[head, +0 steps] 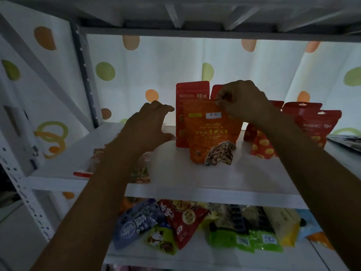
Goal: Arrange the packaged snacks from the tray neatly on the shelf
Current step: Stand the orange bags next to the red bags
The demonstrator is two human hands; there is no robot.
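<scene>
An orange nut pouch [211, 133] with a clear window stands upright on the white shelf board [175, 173]. My right hand [242, 98] pinches its top edge. Directly behind it stands a taller red pouch [190, 94], with another red pouch mostly hidden behind my right hand. My left hand [150, 126] hovers open just left of these pouches, fingers spread, holding nothing. More red pouches [312, 122] stand to the right, partly hidden by my right forearm. A flat packet [140, 171] lies on the shelf under my left forearm.
The shelf below holds a pile of mixed snack packets [195, 223] in blue, red, green and yellow. A dotted curtain [156, 65] hangs behind the shelf. A metal upright [86, 75] stands at the left, and the upper shelf board [214, 16] sits overhead.
</scene>
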